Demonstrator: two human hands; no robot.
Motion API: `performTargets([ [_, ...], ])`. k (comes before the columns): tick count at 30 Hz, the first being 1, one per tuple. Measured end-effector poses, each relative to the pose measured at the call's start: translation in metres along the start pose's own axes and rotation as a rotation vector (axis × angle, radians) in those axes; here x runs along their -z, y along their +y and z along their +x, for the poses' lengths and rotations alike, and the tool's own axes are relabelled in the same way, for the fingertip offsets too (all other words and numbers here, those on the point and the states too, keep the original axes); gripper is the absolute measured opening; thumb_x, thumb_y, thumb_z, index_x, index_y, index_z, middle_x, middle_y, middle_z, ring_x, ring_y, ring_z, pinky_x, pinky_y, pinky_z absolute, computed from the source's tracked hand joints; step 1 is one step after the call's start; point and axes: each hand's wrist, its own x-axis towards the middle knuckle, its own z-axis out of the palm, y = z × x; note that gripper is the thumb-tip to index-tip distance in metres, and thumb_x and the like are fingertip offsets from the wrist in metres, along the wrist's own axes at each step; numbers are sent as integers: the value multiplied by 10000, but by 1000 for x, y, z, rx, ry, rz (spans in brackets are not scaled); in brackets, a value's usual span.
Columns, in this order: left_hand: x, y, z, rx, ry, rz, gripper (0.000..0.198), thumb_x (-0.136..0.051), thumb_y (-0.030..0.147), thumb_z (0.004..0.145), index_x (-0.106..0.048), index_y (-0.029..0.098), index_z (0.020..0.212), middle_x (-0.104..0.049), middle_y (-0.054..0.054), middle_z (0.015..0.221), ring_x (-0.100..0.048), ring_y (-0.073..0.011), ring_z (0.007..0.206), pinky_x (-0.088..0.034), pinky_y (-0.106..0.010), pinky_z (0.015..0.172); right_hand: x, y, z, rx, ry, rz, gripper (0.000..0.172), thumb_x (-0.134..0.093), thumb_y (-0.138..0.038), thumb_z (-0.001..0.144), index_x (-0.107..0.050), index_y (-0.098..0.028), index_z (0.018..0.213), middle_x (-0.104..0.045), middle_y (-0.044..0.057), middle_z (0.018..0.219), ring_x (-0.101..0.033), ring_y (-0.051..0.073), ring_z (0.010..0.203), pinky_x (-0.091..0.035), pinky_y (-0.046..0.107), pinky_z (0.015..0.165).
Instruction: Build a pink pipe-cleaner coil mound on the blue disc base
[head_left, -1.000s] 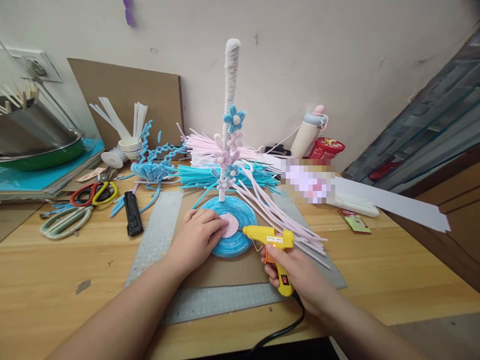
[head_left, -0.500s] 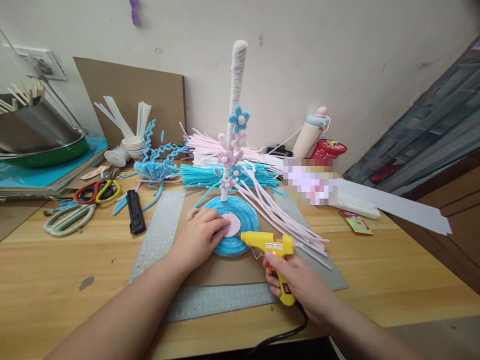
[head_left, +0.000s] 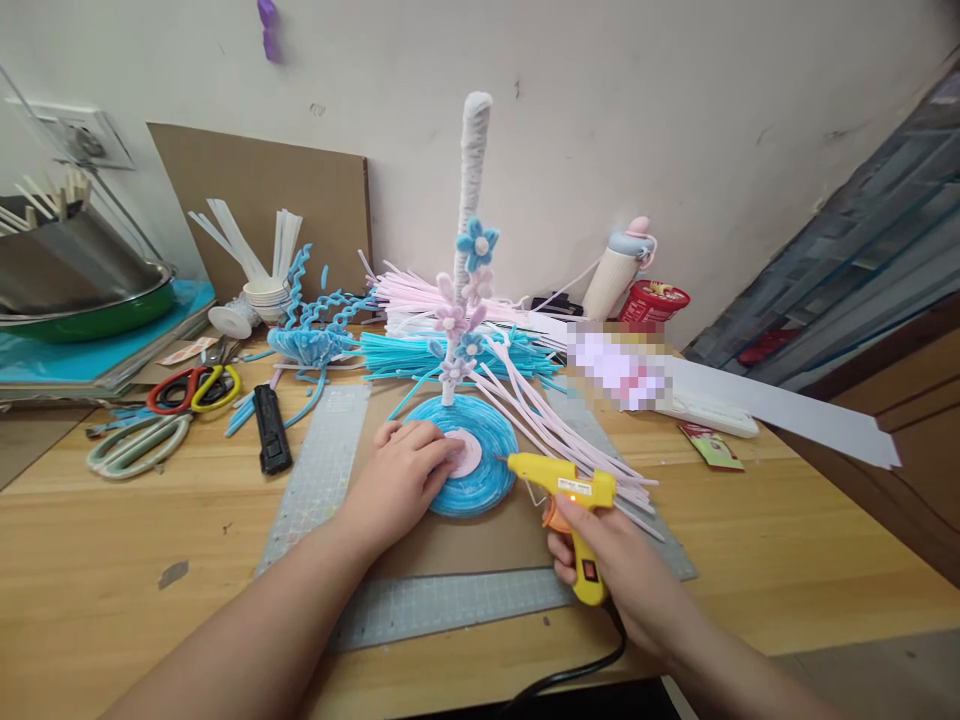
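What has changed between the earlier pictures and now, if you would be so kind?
The right hand, gripping the yellow glue gun, has drawn it back to the right. Its nozzle, earlier at the pink disc, now sits just past the rim of the blue coiled base. The left hand still presses on the pink disc. The base and the flowered white stem have not moved.

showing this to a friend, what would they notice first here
A tall white stem with blue and pink flowers rises from a blue disc mid-table. Just right of the disc, the right hand holds a yellow glue gun; the left hand rests on a pink circle.
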Motion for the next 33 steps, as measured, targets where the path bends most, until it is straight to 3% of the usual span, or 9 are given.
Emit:
performTargets([
  [5, 1, 3, 0, 8, -11, 36, 270, -453, 219, 957, -601, 279, 1175, -648, -29, 1033, -565, -203, 1006, -323, -401, 906, 14, -12, 0, -31, -15, 181, 318, -717, -399, 749, -593, -169, 931, -668, 45, 836, -632, 144, 683, -528, 277, 643],
  [8, 1, 3, 0, 39, 3, 26, 248, -480, 220, 942, -615, 274, 1143, -656, -21, 1028, -569, -202, 1009, -322, -402, 907, 33, -17, 6, -143, -26, -172, 319, -600, -476, 832, -605, -157, 858, -693, 65, 740, -673, 169, 637, -533, 268, 577],
  [13, -2, 1, -1, 92, 48, 9, 198, -548, 244, 897, -645, 281, 1066, -646, -17, 1122, -559, -216, 1089, -305, -411, 934, 56, -31, 15, -277, -1, -884, 568, -360, -572, 914, -468, -181, 515, -590, 30, 449, -562, 132, 329, -378, 217, 368],
  [16, -2, 1, -2, 124, 75, 9, 171, -592, 272, 872, -649, 266, 1033, -668, -9, 1095, -571, -216, 1076, -292, -418, 941, 47, -47, 8, -115, 0, -1214, 606, -355, -557, 919, -458, -193, 445, -548, 20, 397, -546, 138, 333, -401, 245, 402],
  [18, -1, 1, -1, 123, 84, 13, 140, -604, 279, 867, -658, 264, 995, -680, -2, 1072, -581, -212, 1058, -289, -416, 932, 33, -58, 3, 155, -37, -1324, 587, -338, -521, 938, -554, -195, 500, -605, 36, 470, -602, 171, 445, -446, 274, 456],
  [20, 2, 2, -1, 103, 89, 20, 99, -604, 270, 869, -669, 263, 943, -691, 4, 1040, -590, -204, 1031, -293, -407, 914, 15, -64, 3, 560, -184, -1307, 481, -328, -429, 969, -703, -202, 772, -732, 66, 810, -685, 206, 778, -523, 320, 701],
  [23, 5, 4, -1, 74, 96, 31, 70, -601, 251, 874, -671, 254, 871, -708, 16, 967, -603, -195, 980, -301, -395, 886, -6, -65, 16, 963, -400, -1358, 350, -365, -324, 979, -647, -246, 1171, -629, 62, 1271, -535, 235, 1207, -292, 481, 1091],
  [26, 6, 4, -1, 64, 108, 33, 73, -607, 250, 873, -670, 249, 836, -718, 18, 932, -613, -193, 946, -303, -390, 866, -17, -63, 35, 979, -425, -1454, 330, -382, -294, 985, -605, -284, 1227, -589, 28, 1332, -459, 237, 1290, -103, 557, 1139],
  [33, 11, 1, -3, 20, 72, 17, 137, -551, 241, 906, -679, 241, 858, -710, 5, 969, -601, -189, 957, -309, -399, 903, -19, -65, 48, 943, -488, -1504, 326, -393, -263, 981, -610, -295, 1222, -606, -4, 1313, -463, 218, 1291, -46, 520, 1161],
])
